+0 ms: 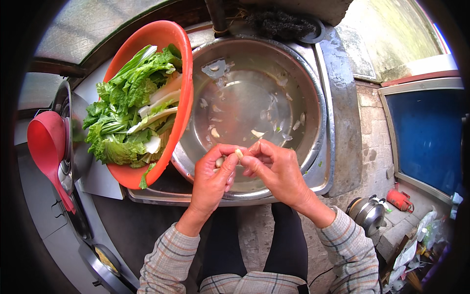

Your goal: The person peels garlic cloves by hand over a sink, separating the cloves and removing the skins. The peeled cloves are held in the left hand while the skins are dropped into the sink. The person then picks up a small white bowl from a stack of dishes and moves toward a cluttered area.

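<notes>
My left hand point(214, 171) holds a garlic clove point(239, 153) between thumb and forefinger, with more pale cloves point(219, 162) in its curled fingers. My right hand point(273, 167) meets it at the clove, its thumb and fingertips pinched together close against it. Both hands are over the near side of a round stainless steel basin point(248, 97) of water. In the basin lie several bits of garlic skin and a few cloves, one of them point(215, 132) left of centre and another point(257, 133) just beyond my fingers.
A tilted orange plastic basin point(187, 99) of leafy cabbage point(128, 106) overlaps the steel basin's left side. A red ladle point(46, 136) rests among metal pans at far left. Dark scouring material point(281, 24) sits behind the basin. Pots point(367, 213) and plastic bags point(422, 235) are on the floor at right.
</notes>
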